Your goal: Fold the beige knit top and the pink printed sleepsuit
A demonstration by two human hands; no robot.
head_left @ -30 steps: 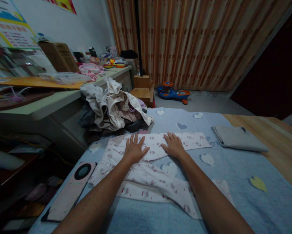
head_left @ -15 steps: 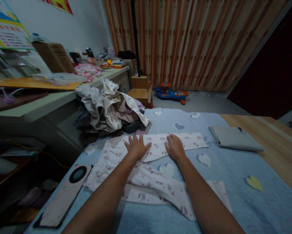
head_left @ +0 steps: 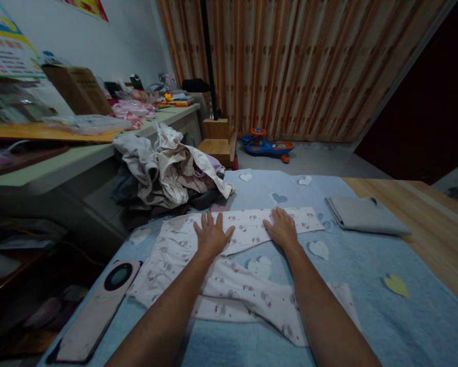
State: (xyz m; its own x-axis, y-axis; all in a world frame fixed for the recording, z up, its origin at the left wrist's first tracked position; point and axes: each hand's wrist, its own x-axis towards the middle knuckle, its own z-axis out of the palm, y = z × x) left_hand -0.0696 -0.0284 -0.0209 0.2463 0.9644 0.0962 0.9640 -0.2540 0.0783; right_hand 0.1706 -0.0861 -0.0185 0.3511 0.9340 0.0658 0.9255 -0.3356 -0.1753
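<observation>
Blue heart-patterned bedding [head_left: 366, 285] holds what seems pyjamas [head_left: 236, 290], left hand [head_left: 212, 235] and right hand [head_left: 282, 229] flat, fingers spread.

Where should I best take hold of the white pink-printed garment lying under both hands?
Probably pinch the white pink-printed garment at its free far-right corner, coming from the right: that flat end lies clear of the right hand on the blue heart-patterned blanket.
</observation>
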